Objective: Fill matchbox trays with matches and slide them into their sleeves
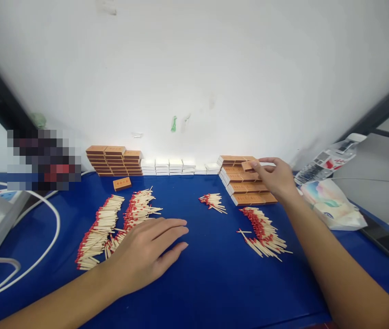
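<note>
Blue desk (208,274): right hand (276,178) pinching a small orange cardboard matchbox (248,166) should lift straight off the far-edge stack (245,185), left hand (146,251) flat, empty.

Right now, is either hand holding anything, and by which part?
The right hand pinches a matchbox by its near end, atop the right stack. The left hand holds nothing.

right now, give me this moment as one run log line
left hand: flat on blue table, beside matches | right hand: fingers pinch matchbox on right stack | left stack: untouched
</note>
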Demonstrator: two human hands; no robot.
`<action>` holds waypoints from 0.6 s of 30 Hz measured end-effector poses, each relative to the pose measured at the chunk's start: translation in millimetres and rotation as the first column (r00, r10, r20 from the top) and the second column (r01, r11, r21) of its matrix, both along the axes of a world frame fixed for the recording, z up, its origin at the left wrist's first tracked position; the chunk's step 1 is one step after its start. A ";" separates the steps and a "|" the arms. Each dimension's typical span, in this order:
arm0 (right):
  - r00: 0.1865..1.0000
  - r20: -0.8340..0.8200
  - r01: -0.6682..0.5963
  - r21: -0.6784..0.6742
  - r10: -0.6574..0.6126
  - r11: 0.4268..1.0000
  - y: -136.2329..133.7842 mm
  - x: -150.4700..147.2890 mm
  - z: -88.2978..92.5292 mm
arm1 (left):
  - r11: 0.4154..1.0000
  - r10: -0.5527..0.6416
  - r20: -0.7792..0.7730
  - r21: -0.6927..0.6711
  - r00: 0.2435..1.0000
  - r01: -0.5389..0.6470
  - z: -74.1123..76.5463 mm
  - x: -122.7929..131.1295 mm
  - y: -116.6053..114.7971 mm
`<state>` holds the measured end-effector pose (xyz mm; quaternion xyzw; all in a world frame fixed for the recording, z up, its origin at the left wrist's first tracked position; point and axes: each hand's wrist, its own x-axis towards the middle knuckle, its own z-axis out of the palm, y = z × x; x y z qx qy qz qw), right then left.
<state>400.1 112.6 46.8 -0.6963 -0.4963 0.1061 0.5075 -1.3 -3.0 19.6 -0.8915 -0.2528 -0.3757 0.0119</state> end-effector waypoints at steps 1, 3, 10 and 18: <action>0.999 0.032 -0.010 -0.012 0.010 1.000 3.8 0.8 -4.7 | 1.000 0.000 -0.002 0.001 1.000 0.000 0.0 0.1 -0.2; 0.997 0.076 -0.027 -0.027 0.029 0.999 9.2 -0.2 -11.7 | 1.000 0.007 -0.006 0.010 1.000 -0.007 0.2 0.3 -0.1; 0.998 0.065 0.008 0.010 -0.008 1.000 3.3 2.9 -3.9 | 0.999 -0.008 0.002 0.040 1.000 0.008 -2.5 -0.2 2.6; 1.000 -0.001 0.001 0.008 -0.001 1.000 -11.2 -1.6 7.3 | 0.999 -0.033 -0.018 0.030 0.999 0.033 -7.4 -0.6 4.5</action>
